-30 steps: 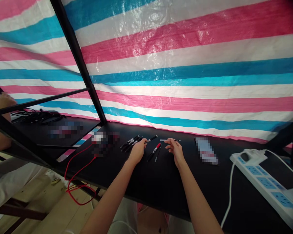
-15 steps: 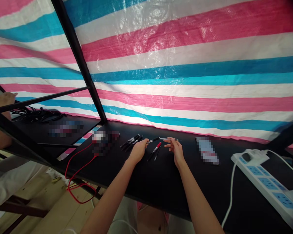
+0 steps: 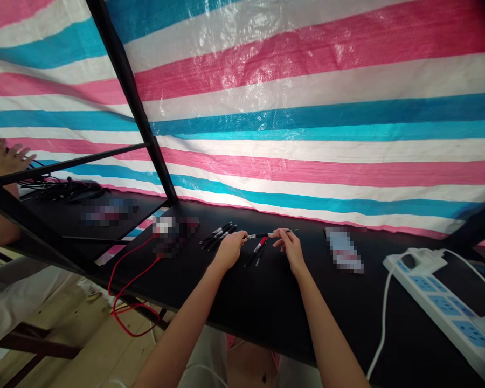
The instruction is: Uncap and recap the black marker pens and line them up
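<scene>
My left hand [image 3: 231,249] is closed, pinching one end of a black pen barrel [image 3: 261,235] held level above the table. Thumb and fingers of my right hand [image 3: 289,245] are closed on a thin pen refill [image 3: 292,231], whose tip sticks out to the right. The refill lies in line with the barrel, and its other end is hidden at the barrel's right end. Below the hands lie a pen with a red and white section [image 3: 260,246] and a thin dark pen part [image 3: 259,260]. Several black pens [image 3: 217,235] lie left of my left hand.
On the black table [image 3: 267,307], a blurred flat item [image 3: 345,249] lies to the right, beside a white power strip [image 3: 440,302] with cables. A red cable [image 3: 123,280] hangs at left. Beyond the metal frame [image 3: 133,102] is another person's hand [image 3: 12,159].
My right hand has brought the refill slightly left, and the gap between its fingers and the barrel has shrunk. The barrel has levelled a little. The other person's hand has opened.
</scene>
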Action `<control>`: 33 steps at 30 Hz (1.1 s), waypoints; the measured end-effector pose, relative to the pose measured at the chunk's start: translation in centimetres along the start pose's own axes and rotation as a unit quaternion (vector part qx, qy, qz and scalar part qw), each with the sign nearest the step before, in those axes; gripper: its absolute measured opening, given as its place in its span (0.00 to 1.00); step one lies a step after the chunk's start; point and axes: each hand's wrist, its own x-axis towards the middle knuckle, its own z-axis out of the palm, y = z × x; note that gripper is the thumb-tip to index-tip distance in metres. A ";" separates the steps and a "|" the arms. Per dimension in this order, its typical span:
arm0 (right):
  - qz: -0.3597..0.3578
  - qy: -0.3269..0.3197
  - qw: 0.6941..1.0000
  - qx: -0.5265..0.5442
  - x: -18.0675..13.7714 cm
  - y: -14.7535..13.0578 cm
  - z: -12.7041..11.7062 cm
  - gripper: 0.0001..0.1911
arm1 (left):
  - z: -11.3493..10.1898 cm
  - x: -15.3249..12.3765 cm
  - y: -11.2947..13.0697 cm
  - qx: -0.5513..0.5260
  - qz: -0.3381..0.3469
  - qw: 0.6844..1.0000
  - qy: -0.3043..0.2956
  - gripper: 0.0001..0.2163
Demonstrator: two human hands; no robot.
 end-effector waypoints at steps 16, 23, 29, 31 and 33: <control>-0.026 -0.083 0.994 -0.068 -0.2 1.1 1.2 0.18 | -0.1 -0.4 -0.7 -0.059 -0.088 0.988 0.111 0.11; -0.025 -0.112 0.989 -0.093 -0.5 1.1 1.5 0.17 | -0.5 -0.3 -0.8 0.008 -0.107 0.977 0.184 0.11; -0.025 -0.109 0.990 -0.087 -0.5 1.1 1.4 0.17 | -0.5 0.0 -0.6 0.094 -0.087 0.984 0.120 0.15; -0.027 -0.111 0.989 -0.095 -0.5 1.2 1.5 0.16 | -0.3 0.0 -0.6 0.129 -0.075 0.982 0.116 0.16; -0.029 -0.114 0.988 -0.102 -0.6 1.3 1.5 0.16 | -0.1 0.0 -0.9 0.152 -0.078 0.979 0.113 0.15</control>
